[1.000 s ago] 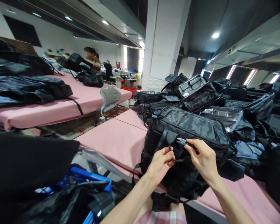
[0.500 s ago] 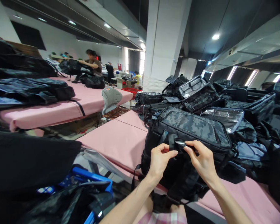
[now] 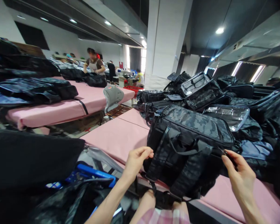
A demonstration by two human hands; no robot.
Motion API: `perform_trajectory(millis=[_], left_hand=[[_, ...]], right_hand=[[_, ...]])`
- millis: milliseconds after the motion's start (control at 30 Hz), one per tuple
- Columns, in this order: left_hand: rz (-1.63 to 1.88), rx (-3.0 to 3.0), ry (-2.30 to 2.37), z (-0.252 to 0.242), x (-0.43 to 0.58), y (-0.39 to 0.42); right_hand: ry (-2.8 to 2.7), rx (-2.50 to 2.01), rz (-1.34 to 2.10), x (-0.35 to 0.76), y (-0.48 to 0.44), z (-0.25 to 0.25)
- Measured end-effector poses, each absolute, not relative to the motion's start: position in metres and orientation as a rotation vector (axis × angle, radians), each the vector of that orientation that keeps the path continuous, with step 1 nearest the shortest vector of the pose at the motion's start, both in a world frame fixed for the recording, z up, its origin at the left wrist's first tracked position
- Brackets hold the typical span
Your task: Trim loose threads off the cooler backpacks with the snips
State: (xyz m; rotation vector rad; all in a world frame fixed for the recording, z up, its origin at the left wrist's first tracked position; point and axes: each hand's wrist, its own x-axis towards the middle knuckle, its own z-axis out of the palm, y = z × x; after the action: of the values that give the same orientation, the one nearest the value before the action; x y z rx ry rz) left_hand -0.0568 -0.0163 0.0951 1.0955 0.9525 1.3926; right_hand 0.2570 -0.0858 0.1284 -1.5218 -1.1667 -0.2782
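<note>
A black and dark camouflage backpack [image 3: 184, 149] lies in front of me on the pink-covered table, its strap side towards me. A webbing handle loop [image 3: 183, 151] stands out from that side. Thumb and fingers of my left hand [image 3: 136, 160] are pinched together beside the bag's left edge; anything between them is too small to make out. At the bag's right end, my right hand [image 3: 241, 174] is closed round small dark thread snips [image 3: 224, 152], their tip pointing towards the bag.
Behind the backpack rises a heap of similar bags [image 3: 200, 90]. A blue crate [image 3: 95, 174] with dark bags stands at lower left. Another pink table [image 3: 102, 98] holds more bags, with a co-worker [image 3: 94, 63] behind it. A grey chair [image 3: 112, 96] stands between the tables.
My hands have moved apart from the middle of the bag, left hand to the left, right hand with the snips to the right. The handle loop is now uncovered.
</note>
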Motion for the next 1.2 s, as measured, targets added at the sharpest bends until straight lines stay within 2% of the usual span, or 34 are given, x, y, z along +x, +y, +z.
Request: perform_trajectory(millis=[167,300,433,567,967,1200], left_hand=[[1.100,0.712,0.502,0.096,0.006,-0.022],[1.112,0.484,0.263,0.103,0.042,-0.031],[1.324,0.818,0.527,0.114,0.041,-0.030],[1.389,1.117,0.745,0.121,0.033,-0.029],[1.582,1.437,1.028,0.107,0.047,-0.026],[1.577,1.442,1.067,0.107,0.049,-0.025]], right_hand=[[-1.394,-1.437,-0.296,0.219,-0.084,0.146],[-1.599,-1.365,-0.287,0.197,-0.076,0.157],[-1.860,-1.271,-0.397,0.185,-0.070,0.164],[-2.012,-1.195,-0.598,0.174,-0.063,0.170],[-2.141,-1.236,-1.232,0.155,-0.075,0.187],[-2.073,-1.275,-1.172,0.155,-0.079,0.188]])
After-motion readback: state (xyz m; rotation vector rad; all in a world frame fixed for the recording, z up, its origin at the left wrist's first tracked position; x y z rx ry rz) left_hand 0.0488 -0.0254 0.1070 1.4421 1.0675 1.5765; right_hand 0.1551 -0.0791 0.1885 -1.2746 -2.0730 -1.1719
